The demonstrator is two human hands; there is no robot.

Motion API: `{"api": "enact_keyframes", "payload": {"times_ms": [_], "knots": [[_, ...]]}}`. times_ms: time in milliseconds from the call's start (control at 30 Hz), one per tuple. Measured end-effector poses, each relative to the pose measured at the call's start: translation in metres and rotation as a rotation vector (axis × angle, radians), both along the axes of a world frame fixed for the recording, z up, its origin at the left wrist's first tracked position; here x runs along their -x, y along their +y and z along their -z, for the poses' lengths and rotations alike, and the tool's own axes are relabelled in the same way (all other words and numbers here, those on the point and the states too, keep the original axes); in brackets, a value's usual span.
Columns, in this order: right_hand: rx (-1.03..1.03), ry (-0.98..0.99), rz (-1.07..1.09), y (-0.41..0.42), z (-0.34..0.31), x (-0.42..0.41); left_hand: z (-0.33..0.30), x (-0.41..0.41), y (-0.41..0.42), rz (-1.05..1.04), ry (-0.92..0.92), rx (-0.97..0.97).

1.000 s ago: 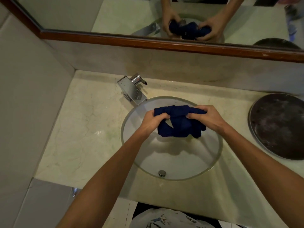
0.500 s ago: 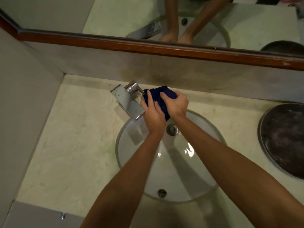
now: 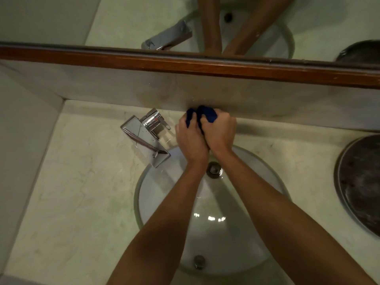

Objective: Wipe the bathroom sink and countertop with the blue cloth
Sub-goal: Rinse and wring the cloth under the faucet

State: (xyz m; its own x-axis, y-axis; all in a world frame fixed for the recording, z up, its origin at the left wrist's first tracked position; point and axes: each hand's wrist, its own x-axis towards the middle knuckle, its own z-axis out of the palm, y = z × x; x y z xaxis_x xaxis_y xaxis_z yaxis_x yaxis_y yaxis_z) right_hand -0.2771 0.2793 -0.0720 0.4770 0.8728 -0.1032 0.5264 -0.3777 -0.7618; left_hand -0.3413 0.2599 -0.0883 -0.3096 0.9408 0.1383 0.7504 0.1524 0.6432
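Pale marble surface (image 3: 82, 202) carries a round white sink (image 3: 226, 233), a chrome faucet (image 3: 146, 138) at the basin's back left, a dark round tray (image 3: 362, 182) off to the right. Left hand (image 3: 191, 140) and right hand (image 3: 221, 133) pressed side by side behind the basin, at the backsplash foot. Both grips curled tight round the bunched blue cloth (image 3: 203, 115), which touches the backsplash.

Dark blue cloth (image 3: 202, 116), bunched up, lies on the pale countertop (image 3: 86, 182) behind the round sink (image 3: 253, 202).
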Motion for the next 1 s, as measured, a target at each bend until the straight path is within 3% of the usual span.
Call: {"api": "enact_keyframes", "payload": {"times_ms": [167, 267, 367, 467, 600, 833, 900, 1000], "knots": [[-0.041, -0.095, 0.182, -0.036, 0.001, -0.095, 0.003, -0.084, -0.023, 0.224, -0.187, 0.028], [0.004, -0.065, 0.259, -0.049, 0.001, -0.135, -0.001, -0.117, -0.030, 0.326, -0.091, 0.085], [0.038, -0.013, 0.273, -0.052, -0.005, -0.141, -0.002, -0.115, -0.026, 0.378, -0.120, 0.128], [0.034, 0.081, 0.290, -0.055, -0.009, -0.128, -0.004, -0.090, -0.024, 0.391, -0.272, 0.173], [0.004, 0.128, 0.175, -0.051, -0.006, -0.085, -0.002, -0.047, -0.038, 0.260, -0.378, 0.106], [-0.022, 0.144, -0.135, -0.031, 0.003, 0.043, 0.014, 0.050, -0.054, -0.209, -0.351, -0.013], [0.009, 0.189, -0.161, -0.036, 0.004, 0.067, 0.013, 0.070, -0.060, -0.320, -0.419, -0.059], [0.062, 0.214, -0.200, -0.058, 0.007, 0.093, -0.004, 0.101, -0.081, -0.297, -0.339, -0.032]]}}
